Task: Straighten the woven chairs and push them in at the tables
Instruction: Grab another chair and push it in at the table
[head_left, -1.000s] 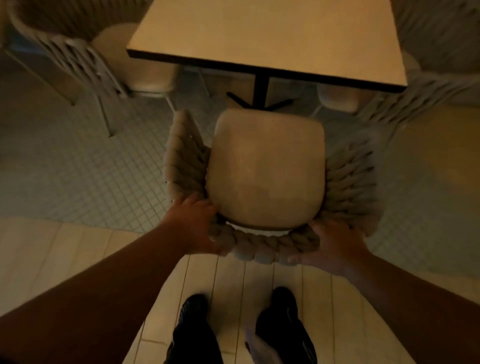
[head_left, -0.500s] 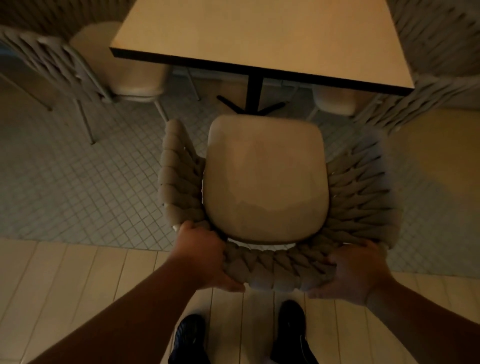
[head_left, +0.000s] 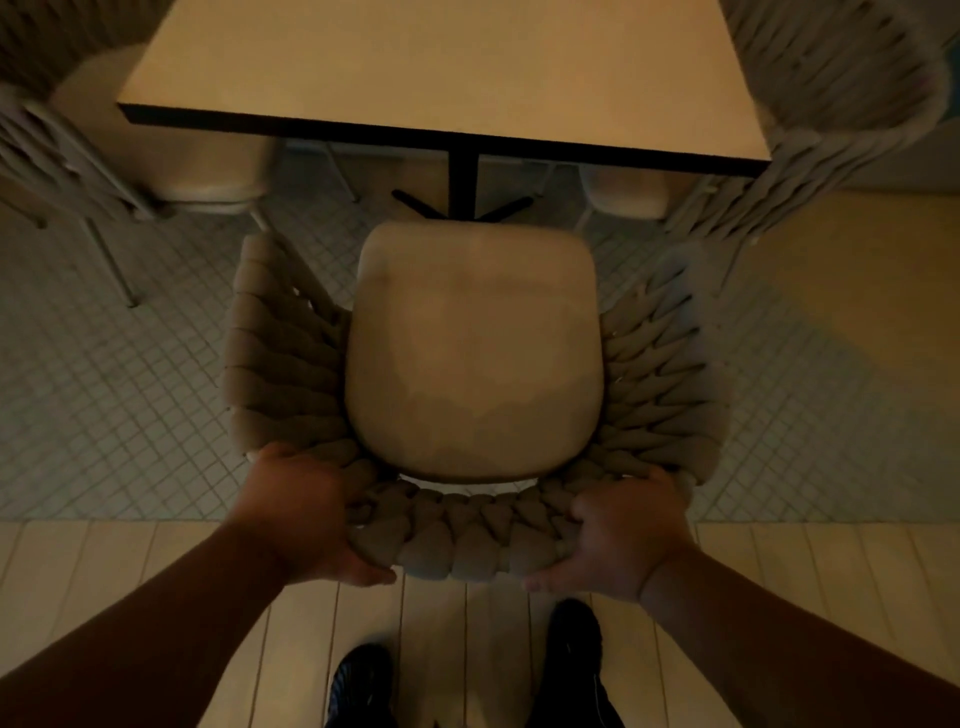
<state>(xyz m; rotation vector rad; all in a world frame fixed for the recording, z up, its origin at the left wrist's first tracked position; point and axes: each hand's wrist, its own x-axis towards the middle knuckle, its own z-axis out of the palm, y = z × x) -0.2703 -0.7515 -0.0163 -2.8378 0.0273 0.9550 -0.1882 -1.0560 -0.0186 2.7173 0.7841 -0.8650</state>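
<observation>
Woven chair (head_left: 475, 353) stands just ahead of both grips, short of the worktop (head_left: 431, 67) beyond; left grip (head_left: 306, 519) and right grip (head_left: 623, 535) each clench its braided back rim, fingers curled round it.

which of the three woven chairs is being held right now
The middle chair, nearest the camera: the left hand and right hand both grip its woven back rim. The left chair and right chair beside the table go untouched.

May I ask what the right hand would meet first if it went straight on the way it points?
The right hand grips the thick woven beige chair back, so that comes first; past it, likely the cream seat cushion, though depth is unclear.
</observation>
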